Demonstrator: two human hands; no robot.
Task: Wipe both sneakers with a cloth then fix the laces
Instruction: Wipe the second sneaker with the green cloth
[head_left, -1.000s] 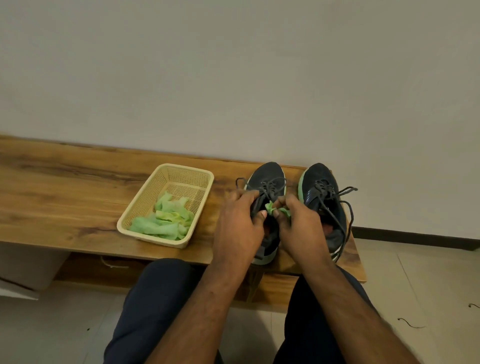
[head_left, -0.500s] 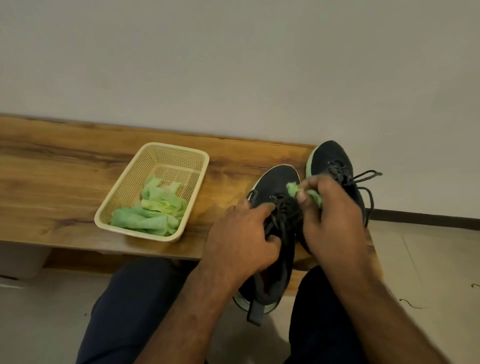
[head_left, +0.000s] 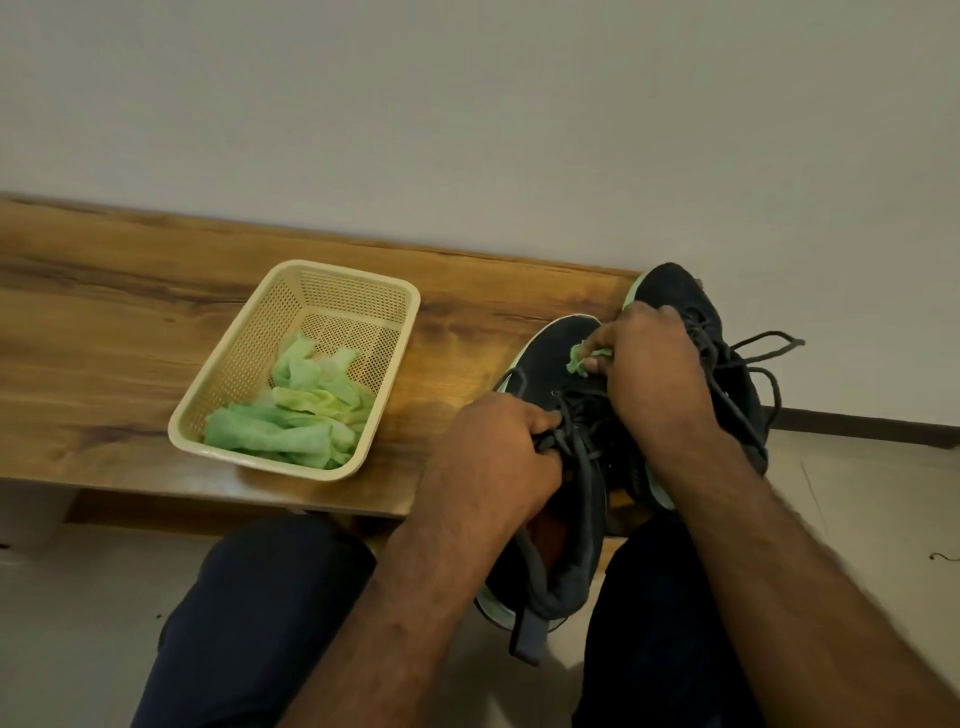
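On my feed the wooden counter (head_left: 156, 332) runs along the wall. A cream mesh basket (head_left: 332, 291) sits on it, holding crumpled green cloths (head_left: 291, 415). The near dark sneaker (head_left: 550, 358) hangs heel-first off the counter's front edge between the knees; the far sneaker (head_left: 670, 286) lies just beside it. My left hand (head_left: 493, 457) grips the near sneaker's laces (head_left: 576, 410). My right hand (head_left: 654, 369) pinches a small green cloth (head_left: 576, 361) against its toe.

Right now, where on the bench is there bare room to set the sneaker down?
Bare wood: the bench left of the basket, and the strip between basket and near sneaker. Crowded at the right end: both hands, far sneaker, loose laces.
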